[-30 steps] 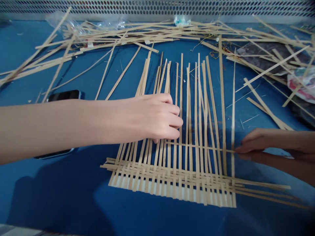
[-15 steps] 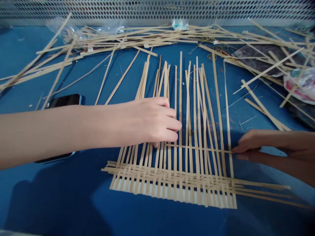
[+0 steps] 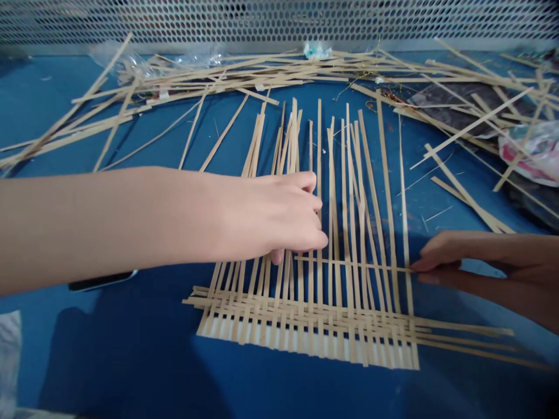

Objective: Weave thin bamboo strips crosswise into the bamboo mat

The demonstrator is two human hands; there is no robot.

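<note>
At the far left, a crumpled white cloth on the blue painted desk, then the thin edge of a black smartphone, mostly hidden under the bare left forearm. Next, the left hand, lying across the upright pale strips of a flat bamboo weave, fingers together and gently curled, one fingertip dipped between the strips; whether anything sits pinched in that hand, impossible to tell. The weave flat on the desk at centre, its tightly woven band nearest the bottom edge of the view, long loose strips fanning away towards the back. Across those upright strips, a thin horizontal bamboo strip, just below the left hand, its right end pinched in the narrow grip of the right hand. Along the back, a tangled heap of loose bamboo strips before a perforated metal panel; at the far right, a crumpled pink-and-white plastic bag among more strips.
</note>
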